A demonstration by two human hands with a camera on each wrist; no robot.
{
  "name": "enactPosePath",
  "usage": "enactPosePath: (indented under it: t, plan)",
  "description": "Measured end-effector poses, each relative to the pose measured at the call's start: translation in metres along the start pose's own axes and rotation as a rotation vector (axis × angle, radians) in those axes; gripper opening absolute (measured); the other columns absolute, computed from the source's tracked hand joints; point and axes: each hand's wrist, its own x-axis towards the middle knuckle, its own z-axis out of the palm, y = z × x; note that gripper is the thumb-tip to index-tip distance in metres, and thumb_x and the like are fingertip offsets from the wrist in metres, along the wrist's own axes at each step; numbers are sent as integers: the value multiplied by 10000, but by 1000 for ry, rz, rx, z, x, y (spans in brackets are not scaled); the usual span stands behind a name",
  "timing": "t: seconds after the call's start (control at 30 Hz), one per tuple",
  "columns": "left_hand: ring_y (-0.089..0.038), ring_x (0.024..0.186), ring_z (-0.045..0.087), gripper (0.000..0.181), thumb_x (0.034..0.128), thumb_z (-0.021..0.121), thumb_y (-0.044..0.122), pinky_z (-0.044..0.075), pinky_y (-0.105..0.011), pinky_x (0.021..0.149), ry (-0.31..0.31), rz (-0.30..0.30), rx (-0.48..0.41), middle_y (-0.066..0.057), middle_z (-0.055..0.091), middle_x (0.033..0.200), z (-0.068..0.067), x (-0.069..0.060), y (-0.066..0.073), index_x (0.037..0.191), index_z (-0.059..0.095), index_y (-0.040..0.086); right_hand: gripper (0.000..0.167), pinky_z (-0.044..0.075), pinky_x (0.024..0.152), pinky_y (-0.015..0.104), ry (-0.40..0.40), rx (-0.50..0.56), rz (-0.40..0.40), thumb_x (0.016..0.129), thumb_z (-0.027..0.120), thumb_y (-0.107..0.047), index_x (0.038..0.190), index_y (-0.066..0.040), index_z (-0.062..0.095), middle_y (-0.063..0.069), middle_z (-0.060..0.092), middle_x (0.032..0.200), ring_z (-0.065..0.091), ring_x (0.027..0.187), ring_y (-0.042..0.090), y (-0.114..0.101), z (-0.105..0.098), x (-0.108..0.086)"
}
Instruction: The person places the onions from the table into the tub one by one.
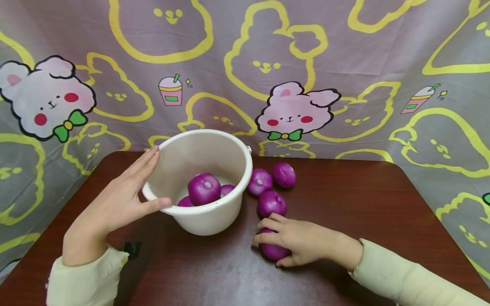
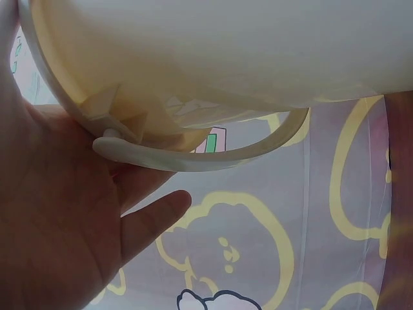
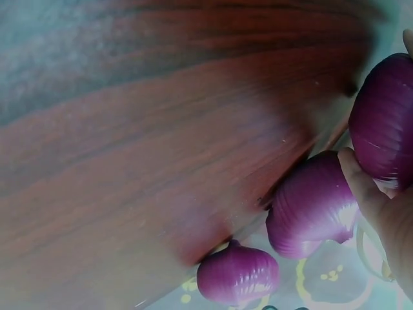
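A white bucket stands on the table with its mouth leaning toward me, and purple onions lie inside, some partly hidden by the rim. My left hand rests on the bucket's left side, its thumb on the rim and its fingers fairly straight. To the right of the bucket, my right hand grips the nearest onion, fingers curled over its top. Just beyond that lies another onion. In the right wrist view, the held onion shows at the right edge.
Two more onions, one close to the bucket and one farther right, sit toward the back of the brown table. A patterned cloth hangs behind the table. By my left sleeve lies a small dark object.
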Motion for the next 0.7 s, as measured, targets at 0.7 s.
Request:
enactPosePath:
  t: [0.7]
  plan:
    - [-359, 1541, 149, 1028, 849, 676, 570, 348, -728, 1039, -1, -6, -17, -40, 82, 1691, -1, 0, 1, 1601, 131, 130, 654, 532, 959, 292, 65, 92, 76, 760, 841, -437, 1322, -236, 574, -31, 509, 1253, 508, 1161, 139, 2, -7, 3]
